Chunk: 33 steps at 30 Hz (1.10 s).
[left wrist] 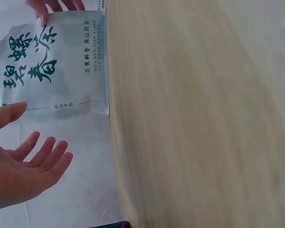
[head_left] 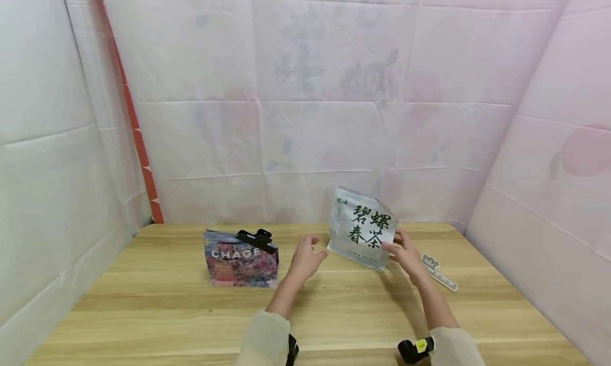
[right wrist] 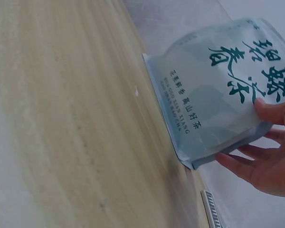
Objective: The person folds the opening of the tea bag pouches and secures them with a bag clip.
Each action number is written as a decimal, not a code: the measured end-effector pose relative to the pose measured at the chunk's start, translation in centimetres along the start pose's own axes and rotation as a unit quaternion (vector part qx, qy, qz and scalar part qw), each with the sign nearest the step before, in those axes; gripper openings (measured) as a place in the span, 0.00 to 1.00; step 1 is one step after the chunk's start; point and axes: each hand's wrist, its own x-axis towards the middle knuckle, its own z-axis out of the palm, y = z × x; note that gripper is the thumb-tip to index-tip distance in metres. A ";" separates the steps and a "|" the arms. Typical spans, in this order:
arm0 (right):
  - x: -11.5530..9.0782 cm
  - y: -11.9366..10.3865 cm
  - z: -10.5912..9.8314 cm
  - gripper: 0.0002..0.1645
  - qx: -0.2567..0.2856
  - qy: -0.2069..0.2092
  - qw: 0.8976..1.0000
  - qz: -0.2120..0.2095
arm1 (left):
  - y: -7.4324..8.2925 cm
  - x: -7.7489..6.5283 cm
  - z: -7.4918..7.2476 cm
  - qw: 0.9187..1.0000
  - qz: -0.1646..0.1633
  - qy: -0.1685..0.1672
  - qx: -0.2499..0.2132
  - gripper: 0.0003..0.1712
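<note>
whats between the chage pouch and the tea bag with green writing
In the head view, the left hand and some bare tabletop show between the pouch and the tea bag.

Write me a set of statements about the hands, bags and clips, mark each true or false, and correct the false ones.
1. The right hand grips the white bag. True.
2. The left hand holds nothing. True.
3. In the head view, the CHAGE bag stands to the right of the white bag. False: it stands to the left.
4. The black clip is on the CHAGE bag's top edge. True.
5. The pale clip is fastened to the white bag. False: the pale clip lies on the table.
6. Both hands touch the CHAGE bag. False: neither hand does.
</note>
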 end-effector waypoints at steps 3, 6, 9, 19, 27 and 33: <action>0.1 0.1 -0.6 0.35 0.002 -0.025 1.000 -0.010 | 0.0 0.5 0.6 1.000 -0.015 0.001 -0.005 0.28; 0.1 0.2 -1.2 0.35 0.008 -0.046 0.999 -0.015 | -0.2 1.1 1.6 1.000 -0.020 -0.007 -0.013 0.36; 0.2 0.4 -1.6 0.37 0.009 -0.063 0.998 -0.018 | -0.6 1.8 2.7 0.999 -0.017 -0.020 -0.023 0.40; 0.8 0.7 -1.7 0.38 0.006 -0.083 0.996 -0.021 | -0.8 2.6 3.7 0.996 -0.008 -0.045 -0.077 0.37; 0.7 1.2 -1.2 0.46 0.007 -0.097 0.994 -0.040 | -0.3 2.3 3.4 0.997 -0.002 -0.017 -0.070 0.26; 0.8 1.6 -0.9 0.45 0.017 -0.095 0.994 -0.046 | 0.0 2.0 2.9 0.997 -0.005 -0.005 -0.078 0.20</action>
